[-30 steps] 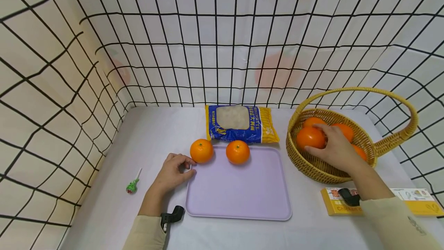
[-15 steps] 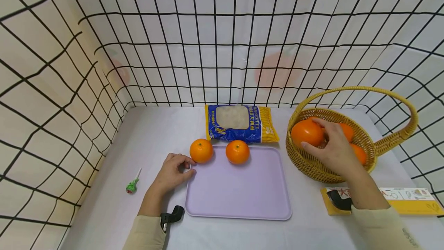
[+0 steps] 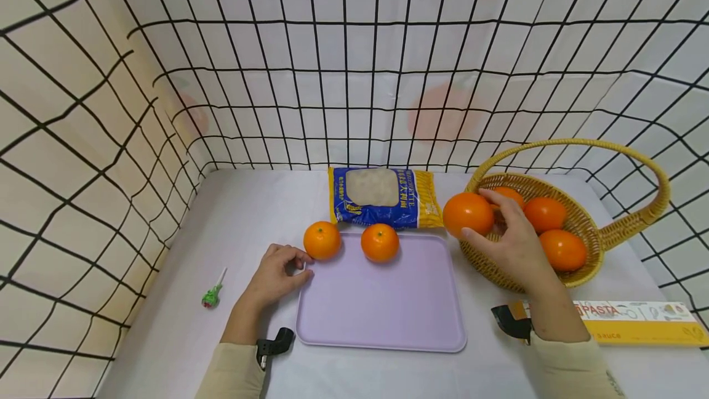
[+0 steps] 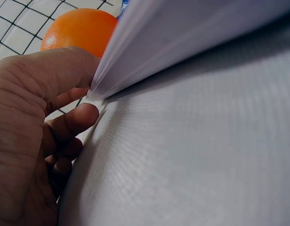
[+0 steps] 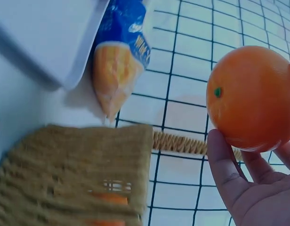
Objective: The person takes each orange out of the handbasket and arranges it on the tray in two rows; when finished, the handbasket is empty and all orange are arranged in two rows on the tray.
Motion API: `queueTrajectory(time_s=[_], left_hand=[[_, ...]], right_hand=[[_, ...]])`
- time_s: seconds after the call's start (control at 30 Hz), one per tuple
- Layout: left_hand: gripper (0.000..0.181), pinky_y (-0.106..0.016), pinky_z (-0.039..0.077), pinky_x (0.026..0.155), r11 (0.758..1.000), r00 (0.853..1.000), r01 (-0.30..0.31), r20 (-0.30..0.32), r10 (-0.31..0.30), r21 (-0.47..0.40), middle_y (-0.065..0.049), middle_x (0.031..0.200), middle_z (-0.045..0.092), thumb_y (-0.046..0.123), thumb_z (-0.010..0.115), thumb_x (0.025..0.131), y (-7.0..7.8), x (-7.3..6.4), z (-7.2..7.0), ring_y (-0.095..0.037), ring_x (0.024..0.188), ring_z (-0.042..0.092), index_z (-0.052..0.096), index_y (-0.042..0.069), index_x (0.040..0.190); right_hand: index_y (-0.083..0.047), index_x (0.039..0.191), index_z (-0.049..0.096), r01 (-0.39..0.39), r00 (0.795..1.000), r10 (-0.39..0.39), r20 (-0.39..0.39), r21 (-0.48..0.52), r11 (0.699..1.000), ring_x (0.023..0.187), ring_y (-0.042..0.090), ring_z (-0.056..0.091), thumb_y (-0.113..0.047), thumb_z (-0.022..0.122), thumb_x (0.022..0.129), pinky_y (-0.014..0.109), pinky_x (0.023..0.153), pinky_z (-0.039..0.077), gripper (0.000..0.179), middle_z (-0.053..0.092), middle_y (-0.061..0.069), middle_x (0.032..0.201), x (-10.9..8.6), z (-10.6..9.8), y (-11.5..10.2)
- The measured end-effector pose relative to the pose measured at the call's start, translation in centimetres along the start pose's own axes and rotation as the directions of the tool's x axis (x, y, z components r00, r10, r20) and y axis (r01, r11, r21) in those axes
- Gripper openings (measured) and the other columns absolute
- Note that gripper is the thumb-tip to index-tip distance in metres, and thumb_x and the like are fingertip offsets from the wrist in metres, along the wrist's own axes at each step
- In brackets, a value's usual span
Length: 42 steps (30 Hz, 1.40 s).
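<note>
My right hand (image 3: pixel 515 248) grips an orange (image 3: pixel 468 215) between thumb and fingers, over the left rim of a wicker basket (image 3: pixel 487 270). In the right wrist view the held orange (image 5: pixel 251 99) shows a small green stem mark, with the fingers (image 5: pixel 229 176) beneath it. Several more oranges lie in the basket. My left hand (image 3: pixel 277 273) holds the left rim of a lilac tray (image 3: pixel 382 306) with thumb and fingertips. Near those fingertips one orange (image 3: pixel 322 241) sits at the tray's upper left corner. Another orange (image 3: pixel 380 242) rests along its back edge.
A blue and yellow pasta bag (image 3: pixel 382 197) lies behind the tray. A pasta box (image 3: pixel 642 323) lies in front of the basket, partly behind the right forearm. A green lollipop (image 3: pixel 212 296) is at the left. Black wire mesh (image 3: pixel 360 72) encloses the back and sides.
My right hand has lifted the orange from inside the basket and carried it left to the rim. Oranges behind it now show more fully. The left hand and tray stay put.
</note>
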<state>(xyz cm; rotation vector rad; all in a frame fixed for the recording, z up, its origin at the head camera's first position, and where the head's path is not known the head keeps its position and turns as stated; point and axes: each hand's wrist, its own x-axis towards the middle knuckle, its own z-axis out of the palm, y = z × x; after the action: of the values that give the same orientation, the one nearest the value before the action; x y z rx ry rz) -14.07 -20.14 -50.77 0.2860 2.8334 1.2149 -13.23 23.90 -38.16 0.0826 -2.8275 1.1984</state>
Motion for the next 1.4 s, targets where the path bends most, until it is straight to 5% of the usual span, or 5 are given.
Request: queueTrajectory(time_s=[0.1, 0.3, 0.43, 0.8, 1.4], left_hand=[[0.019, -0.037, 0.037, 0.088, 1.000, 1.000, -0.004, -0.003, 0.004, -0.004, 0.008, 0.086, 0.060, 0.020, 0.083, 0.082, 0.0, 0.1, 0.0, -0.018, 0.101, 0.045, 0.071, 0.023, 0.096], [0.018, -0.037, 0.037, 0.088, 1.000, 1.000, 0.004, 0.002, -0.004, -0.007, 0.007, 0.086, 0.061, 0.020, 0.083, 0.082, 0.0, 0.1, 0.0, -0.018, 0.102, 0.045, 0.071, 0.024, 0.096], [0.018, -0.037, 0.037, 0.089, 1.000, 1.000, 0.009, 0.005, -0.009, -0.005, 0.008, 0.086, 0.061, 0.020, 0.083, 0.082, 0.0, 0.0, 0.0, -0.018, 0.102, 0.045, 0.072, 0.024, 0.096], [0.018, -0.037, 0.037, 0.088, 1.000, 1.000, 0.007, 0.001, -0.007, 0.007, 0.008, 0.085, 0.060, 0.020, 0.083, 0.082, 0.0, 0.0, 0.0, -0.018, 0.102, 0.045, 0.071, 0.024, 0.095], [0.020, -0.035, 0.037, 0.087, 0.999, 0.999, -0.039, -0.024, 0.039, 0.027, 0.010, 0.084, 0.059, 0.018, 0.084, 0.080, -0.1, -0.1, 0.1, -0.016, 0.098, 0.045, 0.071, 0.023, 0.095]], right_hand=[[-0.025, 0.158, 0.035, -0.002, 1.000, 0.002, -0.003, 0.034, 0.999, 0.129, 0.037, 0.049, -0.040, 0.075, 0.091, 0.046, 0.105, 0.044, 0.079, 0.042, 0.016, 0.153, -0.1, 0.7, -0.4], [-0.022, 0.155, 0.040, 0.028, 1.000, -0.027, -0.016, 0.111, 0.993, 0.129, 0.033, 0.051, -0.033, 0.075, 0.092, 0.009, 0.093, 0.038, 0.073, 0.048, 0.014, 0.150, -0.2, 2.2, -0.7], [-0.020, 0.153, 0.044, 0.037, 0.999, -0.033, -0.026, 0.163, 0.986, 0.128, 0.032, 0.052, -0.028, 0.076, 0.091, 0.001, 0.091, 0.036, 0.071, 0.049, 0.015, 0.148, -0.3, 2.9, -0.7], [-0.011, 0.150, 0.046, 0.105, 0.993, -0.114, 0.009, 0.312, 0.944, 0.129, 0.034, 0.052, -0.011, 0.078, 0.089, 0.004, 0.093, 0.043, 0.069, 0.045, 0.014, 0.148, 0.0, 4.3, -0.4], [-0.014, 0.151, 0.044, -0.024, 0.997, -0.007, 0.082, 0.364, 0.931, 0.130, 0.036, 0.055, -0.022, 0.082, 0.087, 0.010, 0.093, 0.046, 0.075, 0.046, 0.016, 0.151, 0.0, 6.4, 0.0]])
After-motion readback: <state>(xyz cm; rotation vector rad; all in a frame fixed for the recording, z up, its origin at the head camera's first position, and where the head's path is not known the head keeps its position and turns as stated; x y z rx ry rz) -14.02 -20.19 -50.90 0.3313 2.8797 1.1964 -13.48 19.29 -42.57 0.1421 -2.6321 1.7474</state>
